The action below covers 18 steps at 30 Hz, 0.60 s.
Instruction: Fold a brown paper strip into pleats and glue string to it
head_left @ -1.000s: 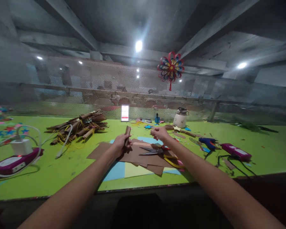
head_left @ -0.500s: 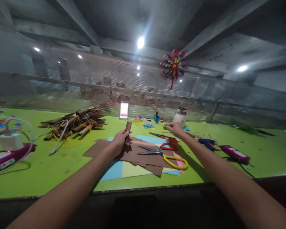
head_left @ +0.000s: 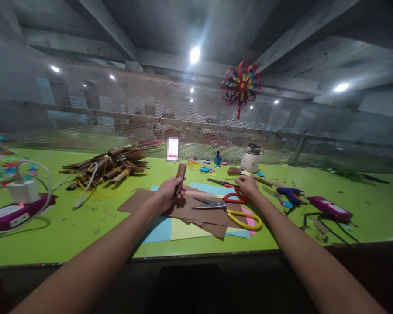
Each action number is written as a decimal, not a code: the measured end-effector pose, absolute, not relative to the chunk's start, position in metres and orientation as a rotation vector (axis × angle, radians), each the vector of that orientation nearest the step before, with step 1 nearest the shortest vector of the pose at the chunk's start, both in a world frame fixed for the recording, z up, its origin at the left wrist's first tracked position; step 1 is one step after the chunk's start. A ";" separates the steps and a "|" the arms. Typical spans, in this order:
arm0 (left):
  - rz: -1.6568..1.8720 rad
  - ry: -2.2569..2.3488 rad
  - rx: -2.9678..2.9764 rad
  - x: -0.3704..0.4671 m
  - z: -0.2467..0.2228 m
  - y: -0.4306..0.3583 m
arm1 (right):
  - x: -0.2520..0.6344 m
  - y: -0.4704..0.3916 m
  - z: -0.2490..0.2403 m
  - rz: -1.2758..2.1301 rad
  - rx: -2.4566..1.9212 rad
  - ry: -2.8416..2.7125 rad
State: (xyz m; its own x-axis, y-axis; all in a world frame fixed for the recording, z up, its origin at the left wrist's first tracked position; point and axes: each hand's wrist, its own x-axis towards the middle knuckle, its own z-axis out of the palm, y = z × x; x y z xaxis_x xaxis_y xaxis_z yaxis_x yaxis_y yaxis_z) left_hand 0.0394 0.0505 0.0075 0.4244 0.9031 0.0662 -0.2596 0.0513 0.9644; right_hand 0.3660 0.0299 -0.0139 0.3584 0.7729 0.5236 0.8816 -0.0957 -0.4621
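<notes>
My left hand (head_left: 170, 192) is closed around a folded strip of brown paper (head_left: 181, 174), which stands up out of the fist. Below it lie brown paper sheets (head_left: 180, 212) over light blue, yellow and pink ones. My right hand (head_left: 248, 186) is at the handles of the red-handled scissors (head_left: 235, 197), fingers curled downward; what they pinch, if anything, is hidden. The yellow-handled scissors (head_left: 244, 219) rest on the brown sheets, blades parted and pointing left. Just beyond my right hand is a small brown bundle (head_left: 233, 171).
Brown paper rolls (head_left: 119, 163) with yellow ties are piled at left, by a charging cable and a purple power strip (head_left: 22, 211). At right are a blue glue gun (head_left: 291, 195) and another purple strip (head_left: 330, 208). A jug (head_left: 250, 159) and phone (head_left: 173, 149) stand behind.
My right hand has moved down and toward me, from before the jug to the red-handled scissors. The small brown bundle now shows beyond it. My left hand still holds the strip.
</notes>
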 end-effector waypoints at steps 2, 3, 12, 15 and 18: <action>0.999 0.696 1.188 0.040 0.008 0.051 | 0.367 0.027 -0.015 -0.218 -1.887 -1.416; 1.010 0.700 1.179 0.039 0.008 0.051 | 0.367 0.025 -0.015 -0.232 -1.885 -1.407; 1.247 0.995 0.989 0.034 0.004 0.058 | 0.341 0.051 0.003 -0.154 -1.834 -1.743; 1.241 1.011 0.983 0.036 0.001 0.055 | 0.317 0.092 0.017 -0.067 -1.816 -1.921; 1.238 1.012 0.959 0.038 0.000 0.052 | 0.285 0.146 0.022 0.037 -1.860 -1.998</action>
State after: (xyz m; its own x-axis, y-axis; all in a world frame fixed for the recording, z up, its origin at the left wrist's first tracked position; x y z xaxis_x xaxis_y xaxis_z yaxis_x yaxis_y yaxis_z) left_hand 0.0384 0.0521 0.0004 0.0514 0.9956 -0.0789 -0.2754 0.0900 0.9571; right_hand 0.2849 0.1459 0.0217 -0.0266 0.9610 0.2753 0.9502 0.1099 -0.2917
